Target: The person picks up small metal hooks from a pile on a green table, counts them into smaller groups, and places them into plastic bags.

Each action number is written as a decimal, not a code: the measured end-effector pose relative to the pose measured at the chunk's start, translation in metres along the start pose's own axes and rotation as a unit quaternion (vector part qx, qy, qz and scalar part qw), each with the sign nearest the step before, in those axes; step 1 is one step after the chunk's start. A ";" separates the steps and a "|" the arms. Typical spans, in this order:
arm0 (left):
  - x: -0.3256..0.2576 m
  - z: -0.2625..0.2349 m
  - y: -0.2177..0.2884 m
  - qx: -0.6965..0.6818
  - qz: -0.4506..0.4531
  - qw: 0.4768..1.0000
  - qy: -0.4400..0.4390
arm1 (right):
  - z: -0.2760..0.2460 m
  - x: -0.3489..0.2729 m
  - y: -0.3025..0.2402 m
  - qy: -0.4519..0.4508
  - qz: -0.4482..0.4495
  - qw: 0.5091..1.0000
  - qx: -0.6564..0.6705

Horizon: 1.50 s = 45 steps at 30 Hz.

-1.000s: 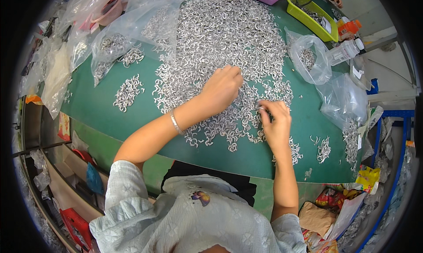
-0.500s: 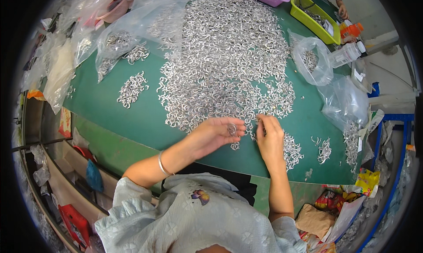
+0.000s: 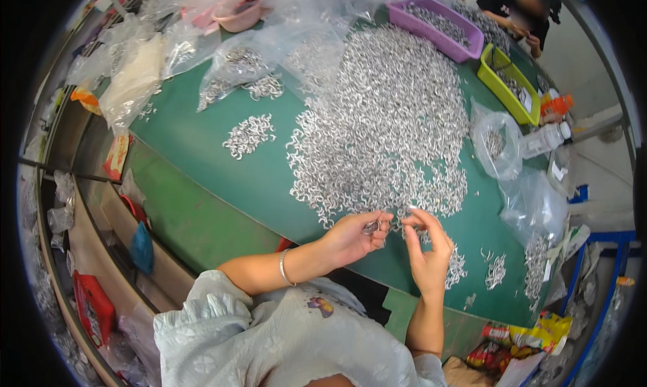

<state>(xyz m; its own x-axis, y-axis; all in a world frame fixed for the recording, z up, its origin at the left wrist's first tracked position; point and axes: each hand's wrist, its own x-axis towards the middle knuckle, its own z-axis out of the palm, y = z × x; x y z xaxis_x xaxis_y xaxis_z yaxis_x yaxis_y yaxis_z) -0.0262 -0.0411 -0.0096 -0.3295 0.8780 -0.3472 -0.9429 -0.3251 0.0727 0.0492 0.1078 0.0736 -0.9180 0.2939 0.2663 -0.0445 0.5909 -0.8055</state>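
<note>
A broad heap of small silver, crescent-shaped metal pieces [image 3: 397,111] covers the green table [image 3: 202,161]. At its near edge my left hand [image 3: 354,237] is turned palm up, fingers curled round a few silver curved metal pieces [image 3: 370,227]; how many is hidden. Close on its right, my right hand [image 3: 431,252] hangs over the edge of the heap. Its thumb and forefinger are apart, with loose pieces visible beyond the gap. Beside this hand lies a small pile of the same pieces [image 3: 455,267].
Far right stand a purple basket [image 3: 465,45] and a lime-green basket [image 3: 509,90]. Plastic bags [image 3: 532,205] and a clear bottle [image 3: 544,140] line the right side. More bags of pieces [image 3: 226,74] lie far left. A person [image 3: 519,13] works at the far right corner.
The view has shifted, bringing the other person into sight. My right thumb and forefinger have spread apart, and my left fingers have curled in more around the metal pieces.
</note>
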 end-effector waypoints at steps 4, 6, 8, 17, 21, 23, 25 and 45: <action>-0.006 0.033 0.049 0.039 0.140 0.979 0.143 | -0.006 0.001 0.006 0.008 0.019 0.999 0.026; -0.008 0.048 0.089 0.058 0.230 0.961 0.139 | -0.007 0.004 0.008 -0.017 0.035 0.998 0.054; -0.010 0.046 0.128 0.091 0.305 0.939 0.129 | -0.005 0.006 0.009 -0.039 0.031 0.997 0.061; -0.030 0.051 0.192 -0.033 0.367 0.922 0.115 | 0.016 0.023 0.015 -0.126 -0.001 0.985 0.121; -0.033 0.047 0.193 -0.063 0.366 0.923 0.103 | 0.020 0.026 0.024 -0.133 0.016 0.981 0.141; -0.034 0.040 0.193 -0.054 0.379 0.914 0.134 | 0.021 0.023 0.029 -0.134 0.020 0.980 0.144; -0.037 0.025 0.191 -0.059 0.366 0.916 0.156 | 0.022 0.022 0.032 -0.141 0.047 0.976 0.158; -0.053 0.144 0.098 0.443 0.414 0.788 -0.107 | 0.026 0.030 0.042 -0.100 0.080 0.982 0.139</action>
<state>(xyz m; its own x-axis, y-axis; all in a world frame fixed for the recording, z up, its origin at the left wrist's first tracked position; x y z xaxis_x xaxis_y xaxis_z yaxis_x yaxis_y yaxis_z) -0.1086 -0.0688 0.1509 -0.7606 0.5638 0.3218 -0.0328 -0.5284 0.8484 0.0098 0.1222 0.0341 -0.9796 0.1975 0.0374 0.0270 0.3134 -0.9492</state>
